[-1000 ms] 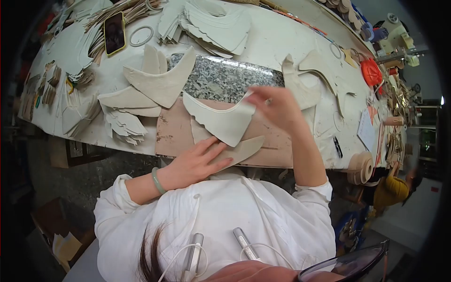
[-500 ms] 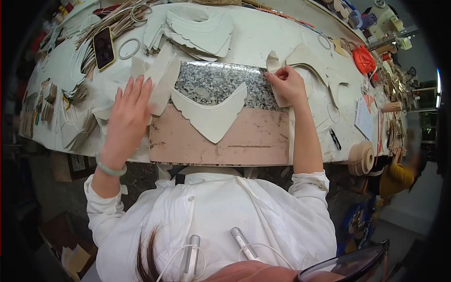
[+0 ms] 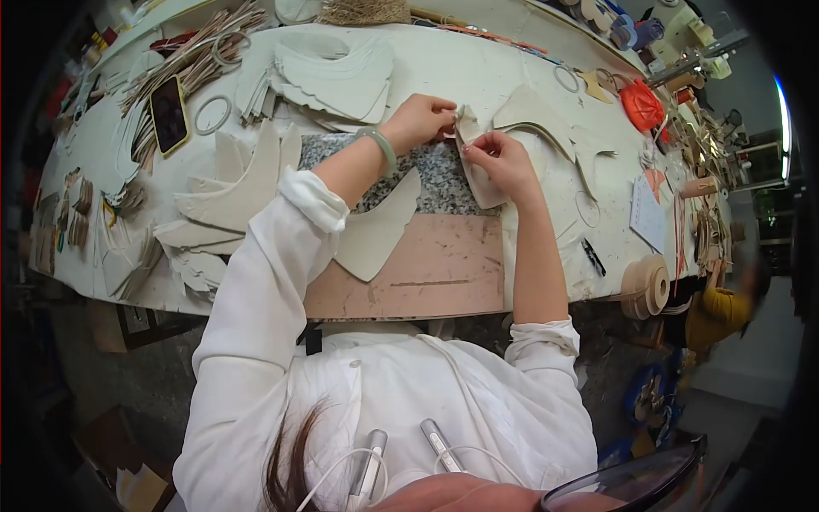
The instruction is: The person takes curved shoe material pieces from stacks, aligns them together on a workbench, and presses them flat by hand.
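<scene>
A cream, curved cut piece of sheet material, perhaps leather, stands partly raised at the right edge of a speckled granite slab. My right hand pinches its side between thumb and fingers. Reaching across the slab, my left hand, with a pale green bangle on the wrist, has its fingers closed at the upper end of the same piece. Below my left forearm lies another cream piece, pointed at the bottom, partly hidden by the sleeve. It rests across the slab and a pinkish board.
Several cream cut pieces overlap left of the slab. A larger stack lies behind. A phone and a ring are at the left. At right are curved strips, a black-handled tool and a tape roll.
My left hand has crossed from the pieces on the left to the cream piece at my right hand. My right hand still holds that piece. The view has shifted slightly.
</scene>
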Tool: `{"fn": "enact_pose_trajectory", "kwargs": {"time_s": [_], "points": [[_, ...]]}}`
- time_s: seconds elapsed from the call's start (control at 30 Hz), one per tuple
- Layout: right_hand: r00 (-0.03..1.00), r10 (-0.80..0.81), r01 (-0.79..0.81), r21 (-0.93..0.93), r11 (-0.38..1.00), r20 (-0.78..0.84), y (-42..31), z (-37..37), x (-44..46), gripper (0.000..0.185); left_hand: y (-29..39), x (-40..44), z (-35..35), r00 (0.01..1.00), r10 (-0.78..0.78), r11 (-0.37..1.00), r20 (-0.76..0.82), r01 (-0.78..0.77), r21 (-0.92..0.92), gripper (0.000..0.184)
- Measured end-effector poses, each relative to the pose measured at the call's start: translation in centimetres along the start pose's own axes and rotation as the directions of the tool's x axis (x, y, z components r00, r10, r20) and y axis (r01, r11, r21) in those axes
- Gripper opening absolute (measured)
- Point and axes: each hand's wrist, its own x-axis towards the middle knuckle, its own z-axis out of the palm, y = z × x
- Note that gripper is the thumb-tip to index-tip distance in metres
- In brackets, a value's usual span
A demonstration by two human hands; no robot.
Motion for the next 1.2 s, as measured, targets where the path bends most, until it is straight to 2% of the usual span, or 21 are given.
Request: {"fn": "enact_pose_trajectory", "kwargs": {"time_s": [0.2,0.33,0.43,0.5,0.53,0.57,0.63,0.67,0.7,0.73,0.77,0.8,0.83,0.9,0.93,0.97,1.0,1.07,1.1,1.17,1.2], "points": [[0.999,0.031,-0.027,0.108,0.994,-0.041,-1.4,0.0,0.1,0.021,1.4,-1.9,1.7,0.998,0.038,0.994,-0.059,-0.032,0.109,0.026],[0.962,0.254,-0.262,-0.082,0.962,-0.097,-4.3,0.2,1.4,0.024,1.7,-2.5,3.0,0.969,0.237,0.884,-0.065,-0.187,0.429,0.030],[0.978,0.167,-0.173,-0.036,0.984,-0.126,-1.1,-0.4,1.6,0.022,1.1,-2.4,3.4,0.947,0.319,0.811,-0.036,-0.253,0.528,0.037],[0.961,0.130,-0.014,0.428,0.903,-0.242,2.1,-3.4,0.4,0.018,0.6,-2.3,3.5,0.916,0.400,0.725,-0.004,-0.314,0.613,0.045],[0.923,0.153,0.092,0.587,0.804,-0.354,3.3,-5.8,-0.9,0.019,0.3,-2.0,3.5,0.916,0.400,0.728,-0.007,-0.313,0.611,0.045],[0.847,0.212,0.186,0.644,0.742,-0.488,5.7,-9.1,-2.3,0.019,-0.2,-1.7,3.5,0.884,0.467,0.658,0.034,-0.373,0.654,0.049],[0.709,0.221,0.426,0.656,0.623,-0.670,10.6,-15.8,-6.6,0.019,-1.3,-1.4,3.7,0.807,0.573,0.499,0.140,-0.480,0.722,0.059],[0.778,0.034,0.562,0.718,0.411,-0.628,9.6,-17.4,-10.4,0.017,-1.4,-1.3,3.8,0.758,0.621,0.407,0.200,-0.530,0.744,0.064],[0.664,0.245,0.524,0.674,0.521,-0.706,8.2,-18.8,-12.4,0.016,-1.1,-1.4,4.0,0.756,0.623,0.409,0.200,-0.533,0.741,0.064],[0.491,0.424,0.458,0.639,0.618,-0.761,7.5,-19.9,-14.0,0.016,-0.4,-1.7,4.2,0.771,0.606,0.356,0.197,-0.484,0.799,0.067],[0.487,0.422,0.458,0.635,0.622,-0.764,8.0,-20.8,-15.7,0.016,0.6,-2.3,4.4,0.785,0.589,0.300,0.191,-0.432,0.850,0.069],[0.768,0.109,0.520,0.713,0.470,-0.631,8.5,-21.7,-17.1,0.017,1.7,-2.8,4.5,0.800,0.573,0.242,0.181,-0.375,0.895,0.072],[0.865,-0.270,0.494,0.810,0.316,-0.423,8.7,-22.2,-17.7,0.019,2.8,-3.4,4.6,0.813,0.558,0.179,0.166,-0.313,0.933,0.075],[0.759,0.045,0.454,0.576,0.680,-0.650,4.2,-17.0,-16.6,0.019,4.8,-5.4,5.8,0.606,0.775,0.193,0.180,-0.498,0.845,0.082],[0.728,0.073,0.393,0.501,0.771,-0.682,1.3,-13.0,-15.5,0.013,5.8,-7.4,6.5,0.560,0.783,0.250,0.272,-0.684,0.686,0.089],[0.820,0.077,0.316,0.561,0.765,-0.567,-0.3,-9.7,-15.4,0.011,5.9,-10.3,7.1,0.709,0.619,0.501,0.337,-0.687,0.526,0.091],[0.896,0.077,0.232,0.609,0.758,-0.438,-1.6,-6.8,-15.4,0.009,6.0,-13.1,7.6,0.791,0.432,0.725,0.432,-0.590,0.356,0.093],[0.974,-0.065,0.183,0.593,0.784,-0.216,-3.6,-1.5,-15.7,0.006,7.7,-17.3,6.7,0.824,0.084,0.894,0.561,-0.310,0.322,0.084],[0.982,-0.151,0.191,0.571,0.799,-0.117,-3.6,0.5,-15.8,0.003,7.1,-18.9,6.2,0.831,0.073,0.897,0.552,-0.296,0.327,0.084],[0.876,-0.448,0.470,0.522,0.712,-0.179,-4.6,3.1,-15.3,0.009,5.8,-21.5,4.8,0.917,0.225,0.954,0.330,-0.276,0.116,0.069],[0.880,-0.444,0.460,0.530,0.713,-0.167,-4.0,3.2,-15.4,0.009,4.7,-22.5,3.7,0.950,0.219,0.960,0.223,-0.250,0.124,0.063]]}}
